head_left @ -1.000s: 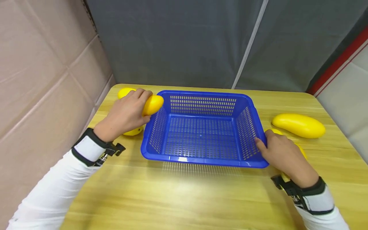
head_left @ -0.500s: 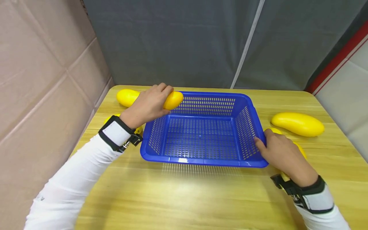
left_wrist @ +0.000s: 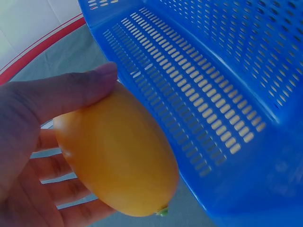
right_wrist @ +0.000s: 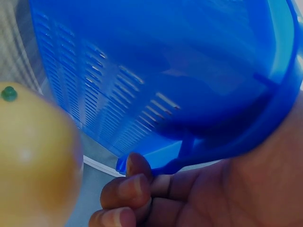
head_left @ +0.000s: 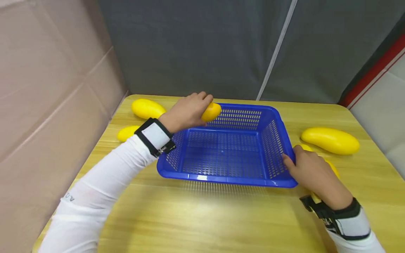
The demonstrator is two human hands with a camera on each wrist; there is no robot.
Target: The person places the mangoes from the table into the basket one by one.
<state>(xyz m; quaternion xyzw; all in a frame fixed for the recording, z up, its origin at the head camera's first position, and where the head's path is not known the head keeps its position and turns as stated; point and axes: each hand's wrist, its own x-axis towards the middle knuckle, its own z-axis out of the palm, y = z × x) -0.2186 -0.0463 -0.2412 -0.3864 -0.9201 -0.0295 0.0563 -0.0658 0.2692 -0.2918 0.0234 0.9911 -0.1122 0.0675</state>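
Note:
My left hand holds a smooth orange-yellow mango over the back left part of the blue plastic basket. In the left wrist view the thumb lies across the top of the mango and the fingers lie behind it; a small green stem shows at one end. My right hand grips the basket's right rim, thumb on the inner side. The right wrist view shows curled fingertips just below the rim. Inside the basket only its perforated floor shows.
Two yellow mangoes lie left of the basket, the nearer partly behind my sleeve. A long yellow mango lies at the right. More yellow fruit is partly hidden by my right hand. A grey curtain hangs behind the wooden table.
My left hand has carried the mango rightward, from the basket's left rim to over its back left part. The right hand has kept its grip on the rim; the basket stays put.

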